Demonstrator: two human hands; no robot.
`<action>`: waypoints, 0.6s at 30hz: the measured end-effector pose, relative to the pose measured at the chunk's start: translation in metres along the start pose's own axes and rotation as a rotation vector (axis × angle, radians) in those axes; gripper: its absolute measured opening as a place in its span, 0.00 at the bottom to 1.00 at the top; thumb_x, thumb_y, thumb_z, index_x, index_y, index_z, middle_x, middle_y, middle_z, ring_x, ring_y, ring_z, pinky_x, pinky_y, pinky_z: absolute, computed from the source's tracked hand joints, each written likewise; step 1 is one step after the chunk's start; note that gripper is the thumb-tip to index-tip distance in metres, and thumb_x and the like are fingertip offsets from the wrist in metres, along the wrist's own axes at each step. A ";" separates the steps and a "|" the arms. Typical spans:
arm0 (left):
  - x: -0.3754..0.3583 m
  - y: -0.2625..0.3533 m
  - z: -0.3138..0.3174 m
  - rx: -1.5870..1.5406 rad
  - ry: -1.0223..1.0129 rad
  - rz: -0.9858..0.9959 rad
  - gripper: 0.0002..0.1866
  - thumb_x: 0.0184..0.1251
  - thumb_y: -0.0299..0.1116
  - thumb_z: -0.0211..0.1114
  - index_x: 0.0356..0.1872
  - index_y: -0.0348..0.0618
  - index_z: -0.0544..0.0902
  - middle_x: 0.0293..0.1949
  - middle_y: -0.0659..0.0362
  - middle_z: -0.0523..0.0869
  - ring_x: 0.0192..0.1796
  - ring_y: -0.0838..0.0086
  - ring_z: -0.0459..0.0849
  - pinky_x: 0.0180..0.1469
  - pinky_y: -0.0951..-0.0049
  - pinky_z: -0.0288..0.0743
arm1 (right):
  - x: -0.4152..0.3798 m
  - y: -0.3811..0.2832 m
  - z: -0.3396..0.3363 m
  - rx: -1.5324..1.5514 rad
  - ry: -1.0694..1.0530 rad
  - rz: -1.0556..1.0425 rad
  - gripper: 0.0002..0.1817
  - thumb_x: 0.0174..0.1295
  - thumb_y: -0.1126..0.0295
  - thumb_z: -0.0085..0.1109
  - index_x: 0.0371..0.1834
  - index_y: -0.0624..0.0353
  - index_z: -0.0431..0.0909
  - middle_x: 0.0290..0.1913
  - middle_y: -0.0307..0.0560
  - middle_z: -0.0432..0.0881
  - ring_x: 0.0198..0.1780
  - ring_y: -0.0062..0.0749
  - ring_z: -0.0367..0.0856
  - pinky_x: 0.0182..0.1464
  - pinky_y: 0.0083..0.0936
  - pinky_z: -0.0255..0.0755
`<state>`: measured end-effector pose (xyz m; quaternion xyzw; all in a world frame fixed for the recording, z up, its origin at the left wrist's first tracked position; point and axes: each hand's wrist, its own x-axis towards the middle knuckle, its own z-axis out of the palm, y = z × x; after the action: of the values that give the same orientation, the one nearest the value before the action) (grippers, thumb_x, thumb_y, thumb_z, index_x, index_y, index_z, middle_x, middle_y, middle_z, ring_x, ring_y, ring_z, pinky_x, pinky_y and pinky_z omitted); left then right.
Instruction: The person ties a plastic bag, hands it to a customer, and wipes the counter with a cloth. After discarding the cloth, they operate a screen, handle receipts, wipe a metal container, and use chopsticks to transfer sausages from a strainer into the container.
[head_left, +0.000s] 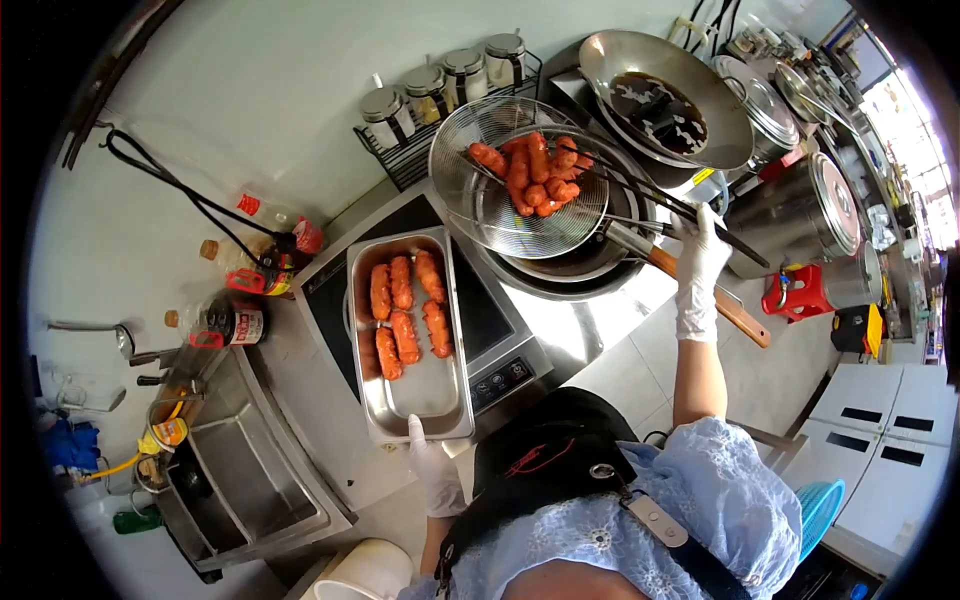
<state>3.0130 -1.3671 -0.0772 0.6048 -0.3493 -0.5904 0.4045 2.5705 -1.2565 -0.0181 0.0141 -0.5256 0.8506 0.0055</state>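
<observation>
My gloved right hand (703, 262) is closed around long dark chopsticks (665, 198), which reach left to the sausages (540, 170) piled in a wire strainer (465, 215). The strainer rests over a pan, its wooden handle (742, 318) lying below my hand. My gloved left hand (435, 465) touches the near rim of a steel tray (462, 400) with its fingers; most of them are hidden or hard to make out. Several red-orange sausages (402, 282) lie in two groups in the tray, which sits on a black-topped induction cooker (500, 330).
Lidded jars (425, 90) stand on a rack against the wall. Behind the strainer is a wok (735, 130) with dark liquid. A tall steel pot (790, 215) is at the right. Bottles (245, 325) and a sink (250, 480) are at the left.
</observation>
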 end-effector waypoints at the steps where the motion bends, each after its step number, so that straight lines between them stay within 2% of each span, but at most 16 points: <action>1: -0.001 0.005 0.003 -0.151 -0.024 -0.173 0.21 0.71 0.37 0.56 0.55 0.29 0.72 0.51 0.54 0.79 0.49 0.73 0.78 0.51 0.75 0.73 | -0.003 -0.006 -0.003 -0.012 -0.036 -0.035 0.12 0.61 0.69 0.61 0.40 0.68 0.77 0.42 0.48 0.78 0.41 0.30 0.78 0.45 0.35 0.81; 2: -0.003 0.007 -0.001 -0.308 -0.038 -0.340 0.21 0.71 0.37 0.55 0.57 0.30 0.71 0.52 0.55 0.78 0.50 0.74 0.77 0.54 0.76 0.71 | -0.011 -0.018 0.000 -0.029 -0.041 -0.007 0.10 0.61 0.69 0.60 0.37 0.68 0.77 0.41 0.47 0.78 0.42 0.28 0.78 0.45 0.34 0.81; 4: -0.001 -0.022 -0.032 0.761 -0.212 0.228 0.24 0.69 0.25 0.48 0.66 0.31 0.62 0.58 0.48 0.73 0.61 0.64 0.71 0.62 0.68 0.62 | -0.024 -0.034 0.001 -0.079 -0.124 -0.041 0.11 0.63 0.67 0.57 0.38 0.67 0.76 0.40 0.49 0.79 0.39 0.30 0.80 0.46 0.32 0.80; 5: 0.012 -0.026 -0.028 0.127 -0.072 -0.152 0.19 0.72 0.35 0.54 0.59 0.36 0.72 0.54 0.58 0.77 0.51 0.75 0.76 0.55 0.77 0.68 | -0.037 -0.043 0.008 -0.060 -0.126 -0.051 0.11 0.65 0.68 0.56 0.40 0.68 0.75 0.40 0.50 0.80 0.39 0.31 0.80 0.46 0.33 0.81; 8: -0.006 0.009 -0.002 -0.069 -0.039 -0.172 0.19 0.72 0.35 0.54 0.58 0.36 0.72 0.55 0.57 0.76 0.52 0.76 0.76 0.54 0.77 0.69 | -0.071 -0.063 0.024 -0.041 -0.216 -0.004 0.11 0.67 0.69 0.52 0.40 0.70 0.74 0.40 0.52 0.79 0.41 0.36 0.81 0.43 0.32 0.82; 9: -0.003 -0.001 0.000 -0.015 0.020 -0.030 0.17 0.71 0.39 0.56 0.53 0.37 0.76 0.46 0.59 0.80 0.42 0.79 0.77 0.44 0.80 0.72 | -0.083 -0.065 0.031 -0.043 -0.259 0.028 0.11 0.67 0.69 0.52 0.40 0.69 0.74 0.40 0.53 0.79 0.41 0.37 0.82 0.43 0.31 0.82; 10: 0.004 -0.009 -0.006 -0.018 0.026 -0.028 0.17 0.71 0.39 0.56 0.53 0.37 0.76 0.46 0.59 0.80 0.42 0.79 0.77 0.44 0.80 0.72 | -0.098 -0.065 0.040 -0.044 -0.300 0.057 0.11 0.67 0.68 0.52 0.40 0.69 0.74 0.40 0.53 0.79 0.41 0.37 0.82 0.42 0.31 0.83; 12: 0.014 -0.019 -0.018 0.068 0.132 -0.355 0.16 0.70 0.42 0.58 0.47 0.40 0.79 0.35 0.63 0.81 0.30 0.83 0.74 0.32 0.82 0.70 | -0.122 -0.061 0.054 -0.050 -0.366 0.140 0.11 0.66 0.68 0.53 0.38 0.69 0.75 0.40 0.55 0.79 0.42 0.38 0.82 0.37 0.30 0.84; 13: 0.014 -0.020 -0.019 0.064 0.135 -0.353 0.16 0.70 0.42 0.58 0.47 0.40 0.79 0.35 0.63 0.81 0.30 0.83 0.74 0.32 0.82 0.70 | -0.133 -0.053 0.059 -0.069 -0.384 0.168 0.12 0.66 0.68 0.54 0.38 0.69 0.75 0.40 0.54 0.80 0.42 0.38 0.82 0.38 0.30 0.83; 15: 0.013 -0.022 -0.018 -0.022 0.118 -0.319 0.15 0.68 0.43 0.60 0.43 0.41 0.81 0.27 0.67 0.79 0.23 0.85 0.67 0.25 0.83 0.64 | -0.155 -0.040 0.069 -0.133 -0.423 0.235 0.13 0.65 0.67 0.56 0.39 0.70 0.76 0.40 0.54 0.81 0.41 0.38 0.83 0.39 0.29 0.83; 16: 0.015 -0.026 -0.019 -0.022 0.117 -0.318 0.15 0.68 0.43 0.60 0.43 0.41 0.81 0.27 0.67 0.79 0.23 0.85 0.67 0.25 0.83 0.64 | -0.167 -0.037 0.075 -0.177 -0.443 0.274 0.13 0.65 0.67 0.56 0.39 0.70 0.76 0.39 0.54 0.81 0.40 0.38 0.83 0.41 0.28 0.83; 17: 0.017 -0.032 -0.019 -0.128 0.045 -0.230 0.15 0.68 0.42 0.60 0.45 0.40 0.80 0.31 0.66 0.80 0.27 0.84 0.71 0.29 0.83 0.67 | -0.178 -0.030 0.080 -0.203 -0.433 0.262 0.11 0.64 0.68 0.57 0.36 0.68 0.78 0.37 0.51 0.80 0.41 0.37 0.82 0.39 0.31 0.84; 18: 0.019 -0.037 -0.020 -0.234 -0.026 -0.140 0.16 0.69 0.41 0.59 0.47 0.39 0.79 0.35 0.64 0.81 0.31 0.83 0.74 0.33 0.82 0.70 | -0.186 -0.019 0.081 -0.221 -0.433 0.261 0.10 0.64 0.70 0.57 0.35 0.69 0.78 0.37 0.50 0.80 0.37 0.34 0.82 0.41 0.29 0.84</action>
<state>3.0322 -1.3665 -0.1190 0.5687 -0.2400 -0.6618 0.4254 2.7588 -1.3193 0.0299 0.1272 -0.6015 0.7587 -0.2152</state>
